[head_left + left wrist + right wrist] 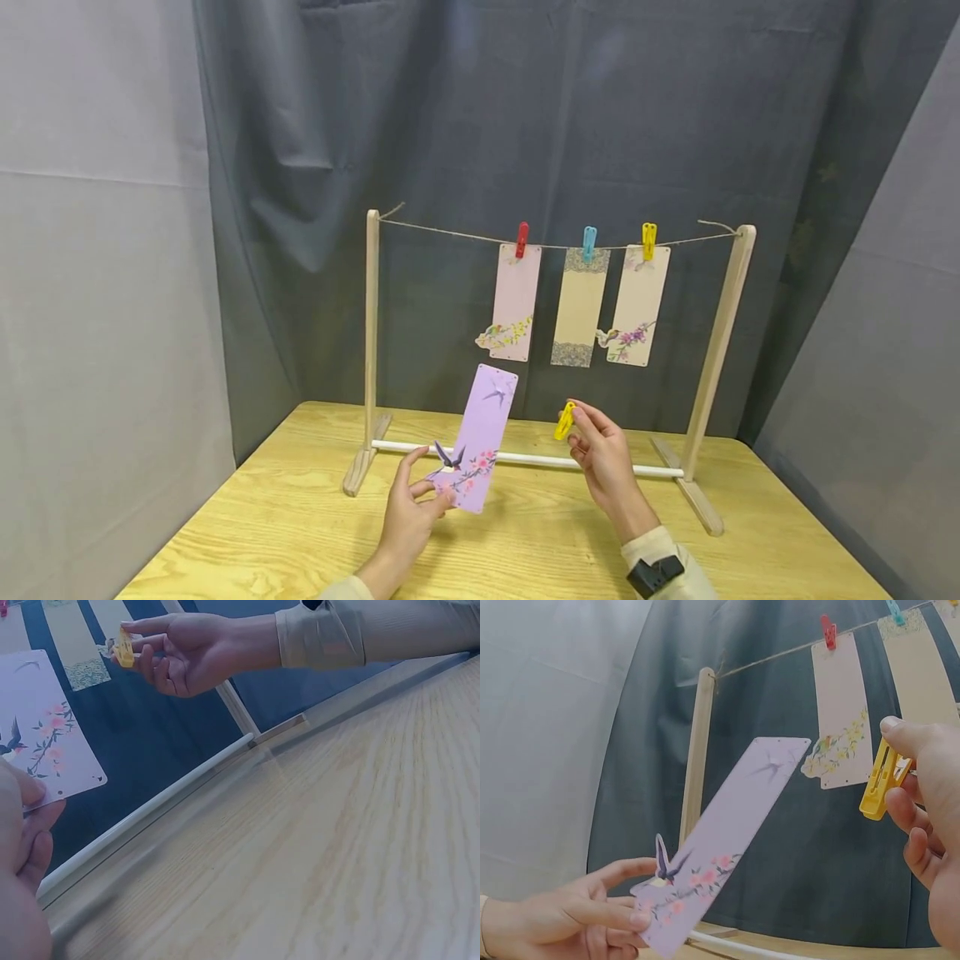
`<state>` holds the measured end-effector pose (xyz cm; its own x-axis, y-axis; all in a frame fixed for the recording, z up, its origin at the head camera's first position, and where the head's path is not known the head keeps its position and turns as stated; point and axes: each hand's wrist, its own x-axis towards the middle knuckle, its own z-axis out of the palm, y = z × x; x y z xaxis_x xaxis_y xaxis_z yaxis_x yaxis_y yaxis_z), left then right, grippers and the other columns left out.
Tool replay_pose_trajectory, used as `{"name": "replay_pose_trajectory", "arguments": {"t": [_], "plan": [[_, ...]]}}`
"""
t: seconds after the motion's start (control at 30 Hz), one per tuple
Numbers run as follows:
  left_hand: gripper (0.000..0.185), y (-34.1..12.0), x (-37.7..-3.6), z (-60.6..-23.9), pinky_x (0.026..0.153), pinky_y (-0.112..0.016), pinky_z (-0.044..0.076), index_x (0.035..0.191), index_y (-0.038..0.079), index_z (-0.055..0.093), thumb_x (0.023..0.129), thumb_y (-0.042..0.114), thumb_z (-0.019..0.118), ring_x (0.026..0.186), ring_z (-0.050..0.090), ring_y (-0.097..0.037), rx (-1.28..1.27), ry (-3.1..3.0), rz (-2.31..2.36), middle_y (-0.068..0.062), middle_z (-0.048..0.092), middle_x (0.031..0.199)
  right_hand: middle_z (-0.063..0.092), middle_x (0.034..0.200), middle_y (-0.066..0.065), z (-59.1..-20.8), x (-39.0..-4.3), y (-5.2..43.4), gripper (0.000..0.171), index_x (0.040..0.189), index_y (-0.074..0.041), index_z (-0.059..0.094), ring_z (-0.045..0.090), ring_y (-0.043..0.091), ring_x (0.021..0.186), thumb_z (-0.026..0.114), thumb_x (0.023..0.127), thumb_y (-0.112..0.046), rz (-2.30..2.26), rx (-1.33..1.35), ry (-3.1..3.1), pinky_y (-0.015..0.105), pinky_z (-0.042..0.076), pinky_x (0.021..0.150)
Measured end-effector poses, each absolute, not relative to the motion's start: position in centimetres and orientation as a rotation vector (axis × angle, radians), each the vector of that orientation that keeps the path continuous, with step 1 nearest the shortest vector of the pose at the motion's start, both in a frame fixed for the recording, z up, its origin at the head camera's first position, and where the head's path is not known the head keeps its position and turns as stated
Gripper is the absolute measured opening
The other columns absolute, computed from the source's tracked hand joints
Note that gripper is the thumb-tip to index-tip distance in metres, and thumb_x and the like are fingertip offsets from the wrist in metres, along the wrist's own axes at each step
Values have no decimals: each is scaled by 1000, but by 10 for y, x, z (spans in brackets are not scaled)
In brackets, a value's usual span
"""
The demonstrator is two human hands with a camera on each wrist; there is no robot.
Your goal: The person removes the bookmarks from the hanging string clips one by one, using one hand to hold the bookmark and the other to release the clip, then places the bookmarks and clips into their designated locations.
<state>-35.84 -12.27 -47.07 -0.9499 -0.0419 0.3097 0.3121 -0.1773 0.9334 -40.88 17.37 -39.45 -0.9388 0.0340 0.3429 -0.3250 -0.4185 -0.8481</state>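
Note:
My left hand (411,521) pinches a purple bookmark (480,433) by its lower end, thumb in front. The bookmark is held up at a tilt and shows swallows and pink blossoms. Between thumb and fingers, my right hand (606,458) holds a yellow clothespin (565,421), off to the right of the bookmark. In the right wrist view the clothespin (881,780) points downward. Above both hands runs a thin string (450,232), where a red clothespin (522,240), a blue one (590,243) and another yellow one (648,242) each hold a bookmark.
The string is tied between two wooden posts (371,325) on feet, joined low down by a white rod (536,459). This stand rests on a wooden table (247,533). A dark curtain (465,108) hangs behind, with grey cloth (97,250) at the sides.

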Motion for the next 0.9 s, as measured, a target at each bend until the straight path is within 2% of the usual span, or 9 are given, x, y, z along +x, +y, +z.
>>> {"name": "replay_pose_trajectory", "arguments": {"t": [0.43, 0.73, 0.9], "plan": [[84, -160, -345, -472, 78, -35, 60, 158, 11, 31, 89, -9, 73, 95, 71, -33, -151, -1851, -2175, -21, 70, 109, 67, 99, 1, -410, -414, 177, 20, 120, -15, 74, 55, 7, 66, 69, 102, -23, 2385, 283, -1623, 16, 40, 52], [89, -167, -337, -473, 78, -40, 60, 159, 12, 29, 85, -8, 74, 91, 70, -30, -91, -1977, -2088, -17, 71, 103, 67, 98, 2, -428, -421, 184, 37, 130, -6, 69, 55, 9, 66, 74, 99, -24, 2242, 192, -1772, 18, 42, 53], [90, -170, -333, -472, 73, -39, 58, 158, 12, 31, 83, -8, 76, 84, 69, -27, -18, -2054, -2016, -15, 71, 99, 68, 98, 1, -437, -423, 190, 47, 136, -1, 64, 52, 9, 66, 75, 98, -26, 2130, 151, -1883, 20, 42, 57]]}}
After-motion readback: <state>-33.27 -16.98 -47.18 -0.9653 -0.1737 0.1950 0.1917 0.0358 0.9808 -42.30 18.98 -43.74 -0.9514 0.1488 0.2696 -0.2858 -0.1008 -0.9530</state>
